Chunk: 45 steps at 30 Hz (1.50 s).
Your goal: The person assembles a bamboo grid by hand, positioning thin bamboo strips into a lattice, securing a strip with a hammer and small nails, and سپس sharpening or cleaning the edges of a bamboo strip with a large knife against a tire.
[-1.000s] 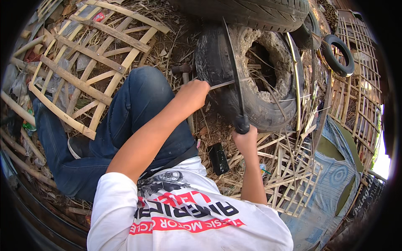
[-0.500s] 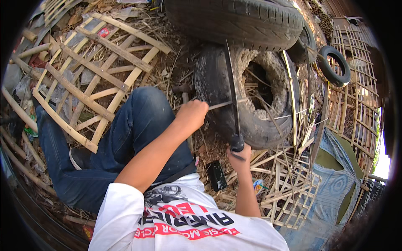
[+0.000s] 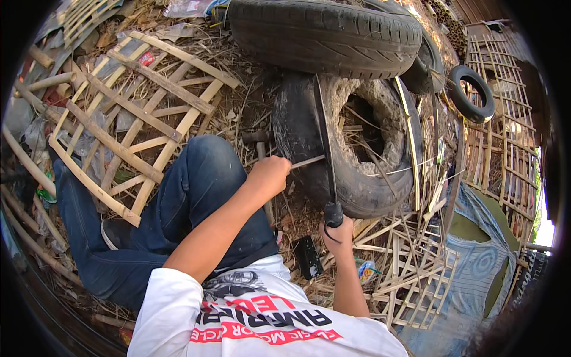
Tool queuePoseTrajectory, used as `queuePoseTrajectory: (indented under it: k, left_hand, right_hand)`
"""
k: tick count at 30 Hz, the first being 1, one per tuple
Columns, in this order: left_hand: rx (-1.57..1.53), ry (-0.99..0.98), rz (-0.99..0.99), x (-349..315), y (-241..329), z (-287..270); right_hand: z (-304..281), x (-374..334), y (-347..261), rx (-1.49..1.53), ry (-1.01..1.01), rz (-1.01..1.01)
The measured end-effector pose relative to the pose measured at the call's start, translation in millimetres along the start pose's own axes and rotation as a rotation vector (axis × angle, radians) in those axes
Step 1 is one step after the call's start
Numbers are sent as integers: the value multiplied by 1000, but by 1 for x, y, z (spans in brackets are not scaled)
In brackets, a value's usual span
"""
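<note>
My left hand (image 3: 269, 177) is closed around a thin bamboo strip (image 3: 307, 162). The strip points right and meets the blade of a long dark machete (image 3: 326, 134). I grip the machete's black handle low in my right hand (image 3: 338, 235), with the blade standing nearly upright in the picture. Both lie over a worn tire (image 3: 297, 119) with a crusted, pale inner rim and bamboo scraps in its hole. Whether the strip reaches beyond the blade, I cannot tell.
Another tire (image 3: 327, 37) leans over the far side. A woven bamboo lattice (image 3: 140, 113) lies left of my knee. Near the tire are a hammer (image 3: 257, 138), a black phone-like slab (image 3: 308, 257) and a smaller lattice (image 3: 416, 285). Blue denim cloth (image 3: 476, 262) lies at right.
My left hand has drawn slightly left and down with the strip, whose end no longer shows beyond the blade. The machete handle has shifted a little down and left in my right hand.
</note>
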<state>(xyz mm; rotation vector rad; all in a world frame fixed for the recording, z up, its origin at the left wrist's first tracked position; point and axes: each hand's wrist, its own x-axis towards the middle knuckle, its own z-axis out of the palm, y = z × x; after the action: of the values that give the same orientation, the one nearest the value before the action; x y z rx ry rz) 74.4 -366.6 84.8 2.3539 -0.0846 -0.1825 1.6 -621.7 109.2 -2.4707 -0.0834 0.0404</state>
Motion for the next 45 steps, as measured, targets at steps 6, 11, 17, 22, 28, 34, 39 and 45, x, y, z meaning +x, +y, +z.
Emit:
queuePoseTrajectory:
  k: [6,11,17,22,28,34,39,45]
  left_hand:
    - [-201,-96,-89,-30,-16,-24]
    - [-700,-212,-70,-56,-3,-67]
    - [-532,3,-16,-108,9,-113]
    - [-239,293,127,-142,1,-138]
    - [82,413,143,-177,-20,-161]
    - [194,556,99,-197,-43,-170]
    - [-40,438,-107,-216,-72,-158]
    - [-48,168,-185,-215,-61,-101]
  right_hand:
    - [-11,-14,-26,37,-168,232]
    - [-21,-19,-30,174,-251,377]
    - [-5,-38,-52,120,-231,130]
    - [45,-49,-45,137,-199,126]
    - [92,-39,-41,20,-208,222]
    - [108,-37,-57,164,-193,282]
    - [113,-41,-46,463,-327,432]
    - [70,-54,-53,1188,-451,571]
